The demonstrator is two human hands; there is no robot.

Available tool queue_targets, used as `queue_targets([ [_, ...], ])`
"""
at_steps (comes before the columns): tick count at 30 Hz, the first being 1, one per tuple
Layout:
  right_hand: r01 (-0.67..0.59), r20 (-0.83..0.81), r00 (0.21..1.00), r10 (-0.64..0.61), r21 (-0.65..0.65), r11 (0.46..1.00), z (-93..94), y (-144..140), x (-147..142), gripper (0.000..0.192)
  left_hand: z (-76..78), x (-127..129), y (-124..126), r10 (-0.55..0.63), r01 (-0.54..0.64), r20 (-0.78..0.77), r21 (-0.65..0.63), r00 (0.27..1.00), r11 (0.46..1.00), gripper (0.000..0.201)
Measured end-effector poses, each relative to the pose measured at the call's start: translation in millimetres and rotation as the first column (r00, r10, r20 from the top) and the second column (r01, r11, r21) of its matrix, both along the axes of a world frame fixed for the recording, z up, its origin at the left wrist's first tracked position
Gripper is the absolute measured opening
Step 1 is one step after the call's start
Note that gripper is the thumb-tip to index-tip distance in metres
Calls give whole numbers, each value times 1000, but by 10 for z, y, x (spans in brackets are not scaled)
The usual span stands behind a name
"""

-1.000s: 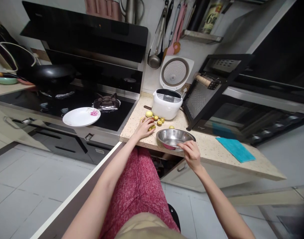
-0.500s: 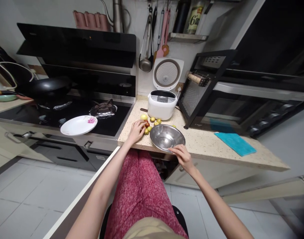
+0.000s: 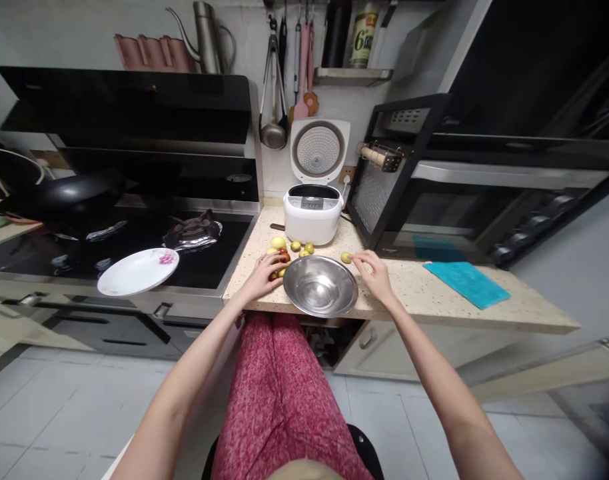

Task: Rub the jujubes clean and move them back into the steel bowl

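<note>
An empty-looking steel bowl (image 3: pixel 320 287) sits near the counter's front edge, between my two hands. My left hand (image 3: pixel 263 277) is left of it, fingers stretched out over a cluster of small green and brown fruits, jujubes by their look (image 3: pixel 284 255); it partly hides them. To the bowl's right, my right hand (image 3: pixel 375 275) has its fingertips at a single green jujube (image 3: pixel 345 257), fingers apart, not closed round it. Behind the bowl lie several more yellow-green jujubes (image 3: pixel 304 249) and a larger pale yellow round fruit (image 3: pixel 278 243).
A white rice cooker (image 3: pixel 312 217) stands lid up behind the fruit. A white plate (image 3: pixel 138 272) rests at the stove's front edge. A teal cloth (image 3: pixel 467 283) lies on the counter at right, before a black oven (image 3: pixel 479 213). Behind is a dark wok (image 3: pixel 69 193).
My right hand has let go of the bowl's rim and moved up and right to the lone green jujube. The bowl now sits level. My left hand stays at the fruit cluster. The view has shifted.
</note>
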State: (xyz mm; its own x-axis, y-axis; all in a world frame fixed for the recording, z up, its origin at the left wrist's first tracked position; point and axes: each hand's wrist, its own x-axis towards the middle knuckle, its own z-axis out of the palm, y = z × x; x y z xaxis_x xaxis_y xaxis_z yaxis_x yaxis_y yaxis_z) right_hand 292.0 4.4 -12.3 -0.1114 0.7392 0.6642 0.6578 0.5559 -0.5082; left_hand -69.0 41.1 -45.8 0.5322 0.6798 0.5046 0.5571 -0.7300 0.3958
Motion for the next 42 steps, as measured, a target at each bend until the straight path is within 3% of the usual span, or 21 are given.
queue_targets([
  [2, 143, 258, 961, -99, -159, 977, 94, 314, 48, 34, -19, -2, 27, -4, 4, 5, 7, 1000, 1000, 34],
  [5, 212, 479, 877, -52, -286, 935, 129, 668, 43, 30, -50, -14, 66, -1, 1, 32, 12, 999, 1000, 31],
  [11, 114, 523, 848, 83, -334, 936, 131, 1037, -14, 16, 1, 18, -15, -2, -1, 76, 41, 997, 999, 49],
  [14, -78, 425, 882, 204, -296, 952, 247, 1130, -98, 23, 51, 46, -89, -41, 37, 34, 111, 999, 993, 50],
  [16, -308, 262, 896, 358, -214, 927, 333, 1122, -210, 26, 68, 47, -121, -81, 81, -1, 162, 997, 983, 50],
  [18, -514, 127, 840, 528, -124, 848, 387, 1053, -346, 26, 77, 37, -139, -126, 129, -27, 203, 992, 971, 51],
  [22, -695, 37, 713, 700, -95, 713, 363, 865, -515, 23, 98, 12, -152, -220, 233, -79, 245, 972, 941, 59],
  [33, -817, 20, 508, 861, -304, 489, 256, 773, -435, 18, 54, 2, -129, -303, 330, -136, 270, 943, 905, 50],
  [42, -791, 92, 484, 870, -379, 480, 207, 768, -480, 25, 46, 19, -144, -297, 315, -104, 319, 949, 894, 43],
])
